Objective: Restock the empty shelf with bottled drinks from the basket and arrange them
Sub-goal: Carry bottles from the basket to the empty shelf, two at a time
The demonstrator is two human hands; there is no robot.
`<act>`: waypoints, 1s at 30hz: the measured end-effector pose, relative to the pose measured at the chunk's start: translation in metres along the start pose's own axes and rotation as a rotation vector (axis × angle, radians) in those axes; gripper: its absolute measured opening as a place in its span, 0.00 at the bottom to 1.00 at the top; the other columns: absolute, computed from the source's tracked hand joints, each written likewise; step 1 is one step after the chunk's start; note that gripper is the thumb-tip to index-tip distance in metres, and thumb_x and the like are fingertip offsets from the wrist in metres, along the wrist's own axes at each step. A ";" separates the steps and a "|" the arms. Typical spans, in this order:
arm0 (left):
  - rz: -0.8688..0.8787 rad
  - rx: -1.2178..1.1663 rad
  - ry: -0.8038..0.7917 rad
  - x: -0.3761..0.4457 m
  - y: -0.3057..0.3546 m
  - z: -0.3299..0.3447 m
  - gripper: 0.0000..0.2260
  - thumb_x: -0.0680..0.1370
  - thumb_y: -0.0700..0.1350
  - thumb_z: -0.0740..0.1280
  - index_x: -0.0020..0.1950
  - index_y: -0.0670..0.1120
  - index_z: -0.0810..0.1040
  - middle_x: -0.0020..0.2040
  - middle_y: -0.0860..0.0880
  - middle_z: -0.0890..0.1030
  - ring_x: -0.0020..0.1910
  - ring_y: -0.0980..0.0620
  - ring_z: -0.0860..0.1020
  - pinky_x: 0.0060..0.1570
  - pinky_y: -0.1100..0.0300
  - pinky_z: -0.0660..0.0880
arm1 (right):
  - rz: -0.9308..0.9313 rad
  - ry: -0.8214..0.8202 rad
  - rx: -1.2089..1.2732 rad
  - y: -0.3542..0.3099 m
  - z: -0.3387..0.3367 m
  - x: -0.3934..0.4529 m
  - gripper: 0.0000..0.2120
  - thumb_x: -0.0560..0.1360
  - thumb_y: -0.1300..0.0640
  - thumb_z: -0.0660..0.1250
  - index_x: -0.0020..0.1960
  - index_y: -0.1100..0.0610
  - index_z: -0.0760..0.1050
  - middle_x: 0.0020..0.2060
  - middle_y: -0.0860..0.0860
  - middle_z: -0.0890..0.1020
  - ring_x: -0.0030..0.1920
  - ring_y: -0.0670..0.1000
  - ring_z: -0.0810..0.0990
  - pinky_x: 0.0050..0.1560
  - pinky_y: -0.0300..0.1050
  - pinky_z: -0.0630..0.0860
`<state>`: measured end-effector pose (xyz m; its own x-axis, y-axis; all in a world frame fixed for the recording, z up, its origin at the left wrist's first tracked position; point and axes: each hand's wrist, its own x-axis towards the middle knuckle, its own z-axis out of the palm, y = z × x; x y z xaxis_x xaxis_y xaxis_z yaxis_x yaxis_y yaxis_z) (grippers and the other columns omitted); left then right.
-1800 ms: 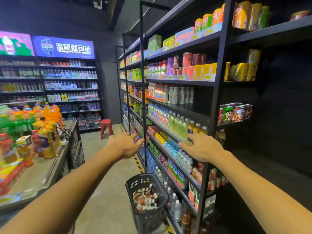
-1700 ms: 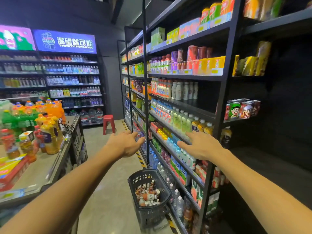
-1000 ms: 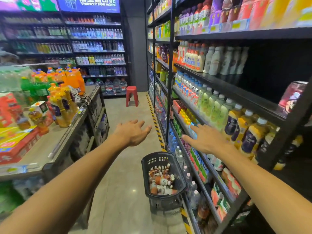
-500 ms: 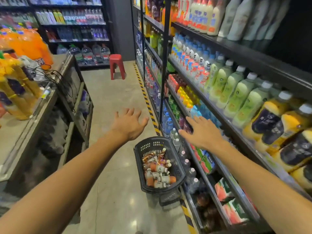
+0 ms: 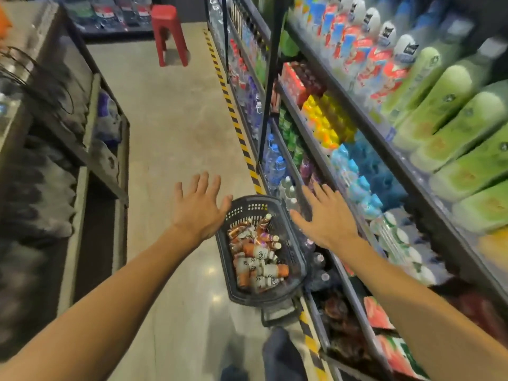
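The bottled drinks (image 5: 257, 261), orange-and-white with white caps, lie jumbled in the dark plastic basket (image 5: 295, 266) on the floor beside the foot of the shelving (image 5: 324, 171); none has left it. Over the last two seconds the view has tipped from the upper shelves down to the aisle floor, and the basket, once small and low in the picture, now sits centred between the arms; the person has evidently closed in on it and bent toward it. The left hand (image 5: 198, 209) is spread flat, fingers apart, above the basket's near-left rim and holds nothing; the right hand (image 5: 325, 220) is likewise spread and empty, above its right side and in front of the lower shelves. So the approach looks done and the first pick is the step in hand. The empty shelf itself is not plainly visible here; the shelves in view carry green, blue and yellow bottles, much blurred. Further off stand a red stool (image 5: 169, 34), the yellow-black floor tape (image 5: 233, 116) and a table (image 5: 82, 111) on the left.
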<state>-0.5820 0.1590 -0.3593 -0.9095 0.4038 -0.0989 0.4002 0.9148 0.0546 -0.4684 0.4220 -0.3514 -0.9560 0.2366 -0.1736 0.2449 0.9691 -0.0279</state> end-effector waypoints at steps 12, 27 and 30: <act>-0.064 0.023 -0.199 0.061 0.019 0.199 0.32 0.82 0.64 0.38 0.83 0.50 0.50 0.83 0.45 0.51 0.82 0.46 0.49 0.77 0.39 0.50 | -0.160 -0.059 0.059 0.037 0.177 0.122 0.37 0.80 0.34 0.54 0.77 0.59 0.69 0.74 0.61 0.73 0.74 0.62 0.70 0.75 0.59 0.65; -0.120 -0.279 -0.509 0.094 0.048 0.539 0.37 0.79 0.69 0.40 0.81 0.52 0.33 0.81 0.50 0.35 0.81 0.51 0.38 0.80 0.50 0.48 | -0.203 -0.504 0.066 0.046 0.500 0.181 0.42 0.81 0.31 0.52 0.83 0.51 0.38 0.84 0.52 0.45 0.83 0.53 0.44 0.81 0.52 0.44; -0.151 -0.278 -0.558 0.100 0.057 0.585 0.39 0.78 0.69 0.40 0.81 0.47 0.34 0.82 0.47 0.36 0.81 0.49 0.40 0.80 0.49 0.49 | -0.230 -0.534 0.113 0.048 0.555 0.196 0.44 0.81 0.33 0.56 0.83 0.52 0.36 0.83 0.53 0.44 0.83 0.54 0.43 0.80 0.48 0.43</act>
<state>-0.5842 0.2570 -0.9477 -0.7283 0.2837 -0.6237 0.1601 0.9555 0.2477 -0.5548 0.4764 -0.9333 -0.7799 -0.0746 -0.6215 0.0851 0.9710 -0.2233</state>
